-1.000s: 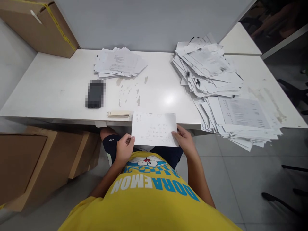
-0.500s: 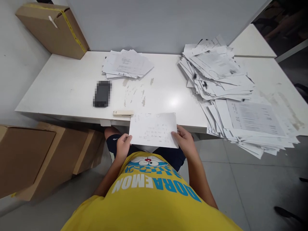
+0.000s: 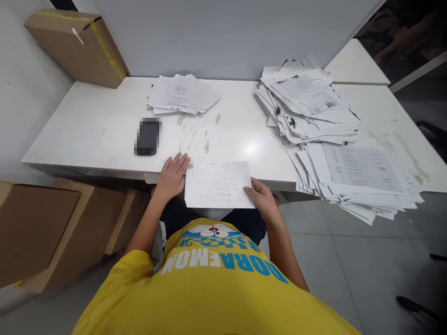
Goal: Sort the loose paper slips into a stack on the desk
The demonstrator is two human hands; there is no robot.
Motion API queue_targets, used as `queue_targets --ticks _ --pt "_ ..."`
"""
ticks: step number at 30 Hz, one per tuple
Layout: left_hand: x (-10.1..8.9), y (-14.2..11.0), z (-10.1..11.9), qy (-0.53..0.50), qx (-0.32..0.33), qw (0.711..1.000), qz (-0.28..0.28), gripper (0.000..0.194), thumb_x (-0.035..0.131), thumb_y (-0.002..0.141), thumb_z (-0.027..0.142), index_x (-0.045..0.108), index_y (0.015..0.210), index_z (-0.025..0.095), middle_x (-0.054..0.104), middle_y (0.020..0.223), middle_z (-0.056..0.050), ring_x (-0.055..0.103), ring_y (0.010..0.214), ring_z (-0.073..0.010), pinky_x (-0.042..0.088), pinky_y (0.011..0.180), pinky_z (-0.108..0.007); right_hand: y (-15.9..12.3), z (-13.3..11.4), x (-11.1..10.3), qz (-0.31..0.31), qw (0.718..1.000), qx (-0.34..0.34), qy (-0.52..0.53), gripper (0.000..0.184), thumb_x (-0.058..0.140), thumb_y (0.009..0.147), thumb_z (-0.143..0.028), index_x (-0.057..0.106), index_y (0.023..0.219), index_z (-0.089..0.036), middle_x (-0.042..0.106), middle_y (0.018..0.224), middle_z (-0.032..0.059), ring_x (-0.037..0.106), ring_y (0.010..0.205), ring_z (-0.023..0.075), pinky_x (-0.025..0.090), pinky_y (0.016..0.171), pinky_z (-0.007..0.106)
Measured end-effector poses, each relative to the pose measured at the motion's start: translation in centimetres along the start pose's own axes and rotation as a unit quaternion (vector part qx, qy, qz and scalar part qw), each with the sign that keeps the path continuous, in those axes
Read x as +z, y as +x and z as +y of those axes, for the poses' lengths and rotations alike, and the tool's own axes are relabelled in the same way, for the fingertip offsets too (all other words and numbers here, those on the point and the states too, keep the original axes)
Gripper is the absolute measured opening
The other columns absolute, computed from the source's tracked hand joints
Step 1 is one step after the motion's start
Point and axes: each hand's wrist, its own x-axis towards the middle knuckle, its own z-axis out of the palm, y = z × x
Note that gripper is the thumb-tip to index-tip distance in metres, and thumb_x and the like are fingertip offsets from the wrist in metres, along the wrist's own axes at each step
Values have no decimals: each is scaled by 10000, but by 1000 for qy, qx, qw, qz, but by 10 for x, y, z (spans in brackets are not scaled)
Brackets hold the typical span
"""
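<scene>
My right hand (image 3: 262,197) pinches the right edge of a white paper sheet (image 3: 220,186) with faint writing on it. The sheet's far part rests over the table's front edge, while its near part hangs above my lap. My left hand (image 3: 172,179) is off the sheet, just left of it, with its fingers stretched out over the table edge. Beneath those fingers lies a slim cream-coloured bar, perhaps a stapler (image 3: 190,165), mostly hidden by the hand. Whether the fingers press on it I cannot tell.
A small paper pile (image 3: 181,95) lies at the back of the white table (image 3: 101,125). Large, untidy paper stacks (image 3: 310,107) fill the right side, some overhanging the front. A dark blurred-out object (image 3: 148,136) lies left of centre. Cardboard boxes (image 3: 84,218) stand at lower left.
My left hand has let go of the sheet's left corner and moved up and left onto the cream bar. My right hand still holds the sheet, which has shifted slightly.
</scene>
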Motion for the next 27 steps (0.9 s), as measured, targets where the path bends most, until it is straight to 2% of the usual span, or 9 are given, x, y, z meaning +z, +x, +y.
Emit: queue_targets --ticks 4,10,14,16,18,21,23,25,27 --pt "6 4 -3 -9 0 1000 -3 709 406 822 82 396 1523 185 450 1554 -80 341 1493 -248 255 1243 -477 0 -4 2 -6 1000 14 0 601 660 747 -425 644 1303 -199 767 951 61 687 827 252 540 697 348" --pt "6 1 -1 18 -7 1000 -6 677 390 825 39 473 1476 205 505 1508 -56 388 1468 -227 308 1217 -456 4 0 0 -4 1000 8 3 555 688 728 -416 678 1240 -203 769 951 54 682 813 243 542 681 339" --pt "3 2 -4 17 12 1000 -5 662 361 850 14 492 1464 224 541 1476 -50 426 1444 -212 340 1195 -426 5 3 5 -2 1000 5 -10 574 680 733 -461 673 1243 -197 767 920 61 681 814 257 543 670 344" --pt "1 2 -6 24 22 999 4 657 371 851 29 487 1469 219 540 1476 -56 437 1437 -218 344 1191 -413 4 -1 3 -8 999 -11 -46 576 655 757 -485 670 1254 -195 767 906 66 684 822 269 547 691 362" --pt "1 0 -12 32 34 999 17 663 393 838 54 479 1477 209 533 1483 -69 442 1434 -230 337 1192 -411 2 -10 -9 -1 991 -56 -125 539 633 785 -488 683 1247 -214 769 930 69 687 859 282 545 746 384" --pt "12 -3 -26 34 71 996 42 648 429 824 114 502 1462 205 549 1468 -80 466 1417 -248 333 1184 -406 3 -35 -40 77 961 -134 -231 452 639 794 -484 726 1168 -247 765 939 67 679 884 290 528 770 383" --pt "25 -4 -37 29 81 994 64 582 466 844 201 555 1418 218 592 1426 -89 509 1381 -262 353 1161 -398 12 -55 -58 151 950 -156 -224 446 650 788 -500 730 1141 -238 746 862 60 666 825 271 512 701 351" --pt "41 -5 -48 28 67 994 82 508 520 861 355 626 1343 235 653 1350 -104 567 1323 -286 394 1114 -391 34 -72 -62 199 952 -167 -159 476 654 784 -510 709 1153 -214 713 809 48 639 764 236 487 639 313" --pt "53 -6 -54 33 50 993 99 521 550 850 529 679 1268 246 701 1270 -121 608 1270 -311 429 1063 -388 70 -83 -47 209 958 -183 -66 490 643 769 -508 680 1144 -194 683 796 37 609 726 204 467 616 289"
